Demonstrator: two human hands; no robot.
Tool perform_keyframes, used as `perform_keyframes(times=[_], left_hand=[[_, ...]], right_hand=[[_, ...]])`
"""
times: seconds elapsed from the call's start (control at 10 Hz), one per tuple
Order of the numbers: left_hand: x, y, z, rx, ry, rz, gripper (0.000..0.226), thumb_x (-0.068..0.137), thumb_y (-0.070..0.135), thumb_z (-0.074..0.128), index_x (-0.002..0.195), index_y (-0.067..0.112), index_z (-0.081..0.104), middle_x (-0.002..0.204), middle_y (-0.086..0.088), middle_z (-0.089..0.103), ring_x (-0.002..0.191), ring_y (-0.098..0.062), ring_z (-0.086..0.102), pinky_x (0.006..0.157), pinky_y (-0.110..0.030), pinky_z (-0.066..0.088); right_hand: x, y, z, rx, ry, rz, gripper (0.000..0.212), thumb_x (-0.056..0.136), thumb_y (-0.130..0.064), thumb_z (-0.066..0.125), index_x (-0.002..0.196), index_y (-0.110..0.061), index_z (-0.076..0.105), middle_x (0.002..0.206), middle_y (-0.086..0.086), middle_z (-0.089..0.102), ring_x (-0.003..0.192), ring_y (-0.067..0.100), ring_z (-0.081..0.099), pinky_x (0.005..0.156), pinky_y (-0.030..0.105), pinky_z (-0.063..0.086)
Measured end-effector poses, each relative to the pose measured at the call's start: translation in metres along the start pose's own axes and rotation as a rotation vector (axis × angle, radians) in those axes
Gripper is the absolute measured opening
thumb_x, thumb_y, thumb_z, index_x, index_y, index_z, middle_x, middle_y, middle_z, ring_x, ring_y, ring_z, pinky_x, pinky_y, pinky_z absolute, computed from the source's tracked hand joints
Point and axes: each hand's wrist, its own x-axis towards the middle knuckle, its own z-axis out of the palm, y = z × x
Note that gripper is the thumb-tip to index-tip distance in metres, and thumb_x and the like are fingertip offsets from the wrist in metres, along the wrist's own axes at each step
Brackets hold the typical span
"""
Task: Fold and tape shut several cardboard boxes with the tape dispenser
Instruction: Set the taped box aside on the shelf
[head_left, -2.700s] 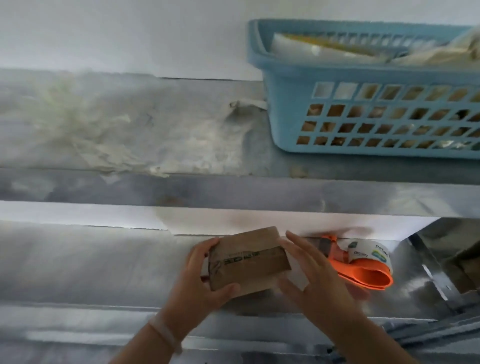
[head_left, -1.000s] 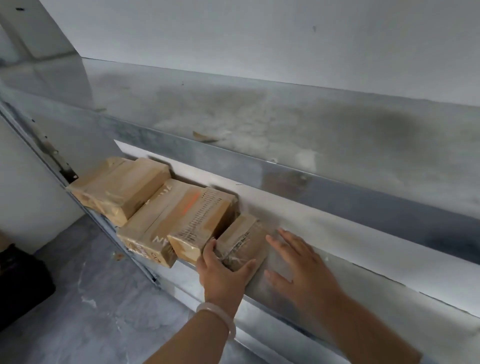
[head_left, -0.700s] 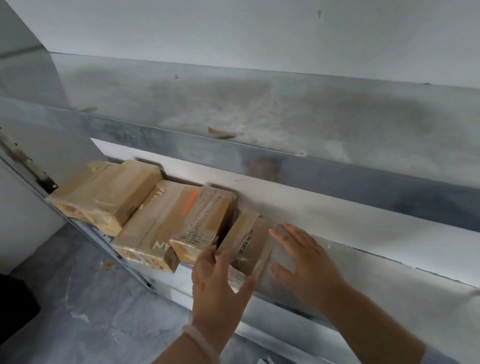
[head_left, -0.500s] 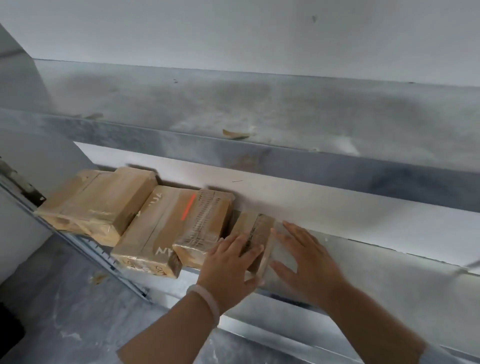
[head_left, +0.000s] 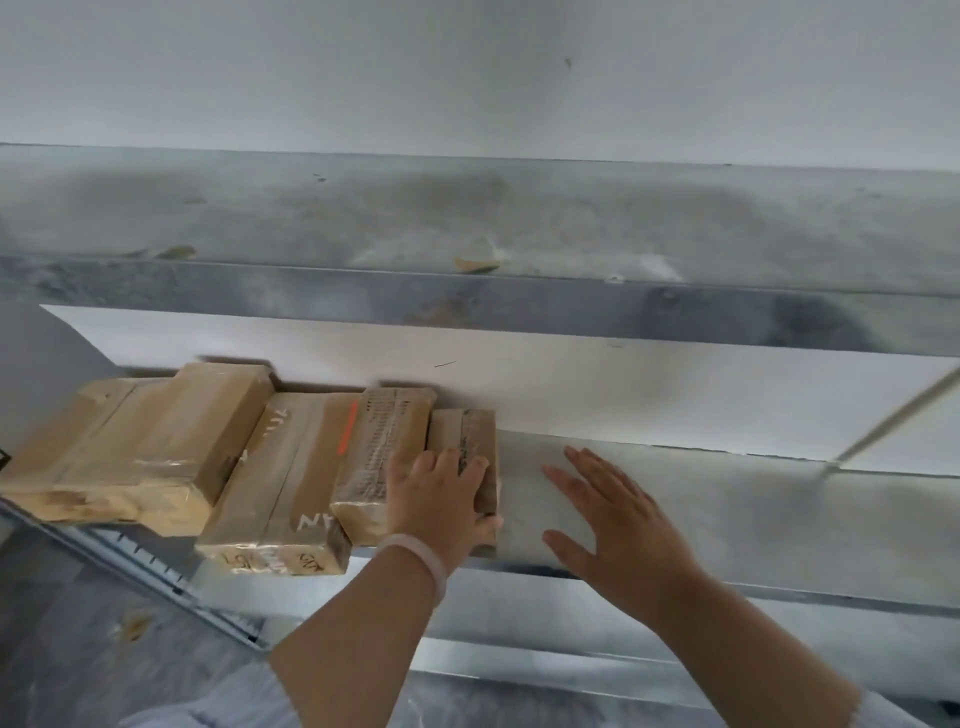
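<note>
Head view showed a small brown cardboard box (head_left: 464, 434) set at the right end of a row of three larger taped tan cardboard boxes (head_left: 280, 483) on a grey metal shelf (head_left: 753, 504), touching its neighbour, so four boxes looked finished and stored. The left hand (head_left: 441, 501) pressed on its top, fingers fairly straight and slightly apart, while the right hand (head_left: 618, 525) was spread open over bare shelf just beside it. The tape dispenser was out of sight, so how many boxes remained could not be told.
</note>
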Motion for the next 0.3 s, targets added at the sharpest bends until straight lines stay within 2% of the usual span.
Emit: perform_keyframes(times=[0.1,0.2,0.3], left_hand=[[-0.003,-0.002,-0.001,-0.006,0.001,0.017,0.059,0.084,0.071,0.042,0.132,0.038,0.036,0.126,0.006,0.050,0.115,-0.023,0.047,0.099,-0.049,0.034],[-0.003,-0.001,-0.005,-0.007,-0.043,0.015,0.060,0.085,0.069,0.043,0.135,0.037,0.035,0.128,0.005,0.050,0.117,-0.023,0.046,0.101,-0.051,0.034],[-0.002,0.003,-0.013,-0.065,-0.043,0.021,0.067,0.085,0.068,0.045,0.142,0.036,0.032,0.138,0.005,0.046,0.127,-0.023,0.043,0.106,-0.053,0.031]], right_hand=[[-0.015,-0.001,-0.002,-0.020,0.005,0.026,0.078,0.081,-0.072,0.015,0.152,-0.041,0.020,0.163,-0.012,0.007,0.150,0.010,0.006,0.116,0.024,0.001],[-0.028,0.001,-0.003,-0.043,0.063,0.035,0.073,0.085,-0.070,0.022,0.150,-0.037,0.028,0.162,-0.007,0.017,0.149,0.013,0.015,0.120,0.032,0.010],[-0.041,0.005,-0.008,-0.098,0.075,0.063,0.074,0.085,-0.071,0.017,0.152,-0.038,0.021,0.162,-0.009,0.010,0.150,0.012,0.008,0.118,0.027,0.000]])
